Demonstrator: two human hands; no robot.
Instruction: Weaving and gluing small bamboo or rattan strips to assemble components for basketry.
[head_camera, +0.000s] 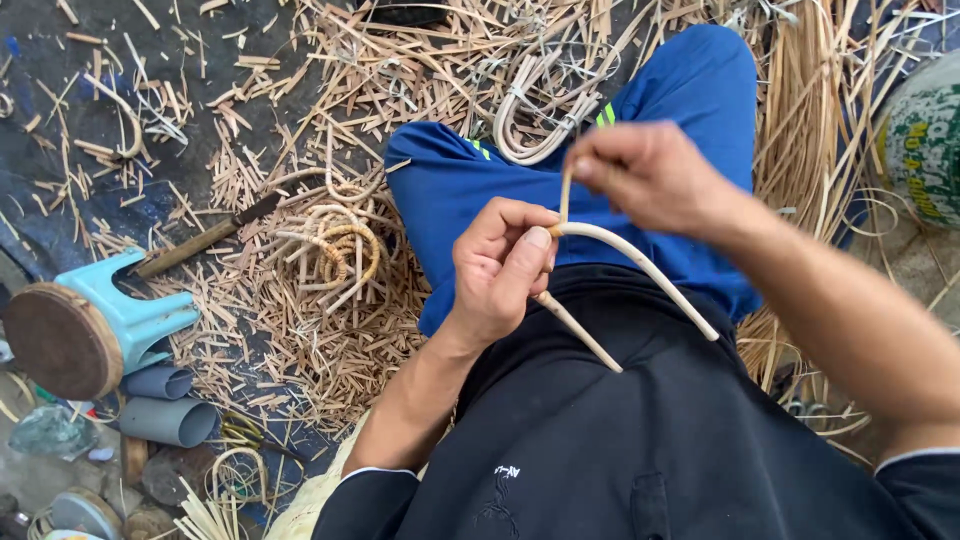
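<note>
Both hands grip a bent pale rattan cane: left hand pinching its bend, right hand closed on its upright end.

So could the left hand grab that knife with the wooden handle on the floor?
Probably not right away: the left hand is pinching the bent pale cane strip, and the wooden-handled knife lies apart among shavings.

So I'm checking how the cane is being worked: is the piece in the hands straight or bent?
Bent. The cane curves sharply at the left hand, both ends pointing down-right; the right hand pinches a thin strip.
</note>
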